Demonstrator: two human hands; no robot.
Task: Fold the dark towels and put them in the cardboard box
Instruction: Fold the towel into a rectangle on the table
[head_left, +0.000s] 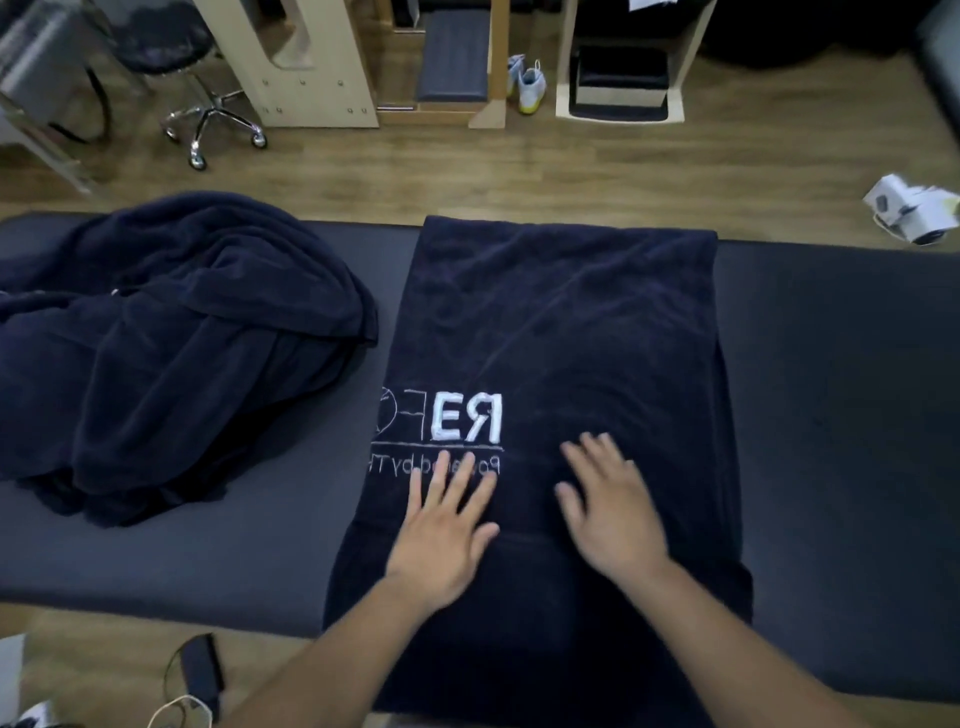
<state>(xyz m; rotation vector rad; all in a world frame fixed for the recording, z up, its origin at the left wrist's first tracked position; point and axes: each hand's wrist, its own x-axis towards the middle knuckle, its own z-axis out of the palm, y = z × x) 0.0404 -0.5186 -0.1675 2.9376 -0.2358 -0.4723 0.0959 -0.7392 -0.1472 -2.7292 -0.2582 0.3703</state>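
Dark towel (561, 322), the one in front of you, lies spread flat across the padded dark tabletop (831, 415), its far edge at the tabletop's far edge and its near end hanging over the near edge toward you. White lettering (467, 423) on its left half reads mirrored, and part of it runs off the towel's left edge. Your left hand (441, 530) rests palm down on the towel just near of the lettering, fingers straight and spread, fingertips overlapping the smaller line of text. Your right hand (613, 519) lies palm down beside it, a little to the right, fingers also straight; it looks slightly blurred. Neither grip closes on anything: both are open and flat against the cloth. To the left, apart from the spread towel, a heap of dark towels (171, 332) sits crumpled on the same tabletop. Beyond the tabletop's far side, on the wooden floor, stand a wheeled stool (208, 104) at far left and a pair of pale shoes (530, 85) near the middle. A white box (914, 213) lies on the floor at far right.
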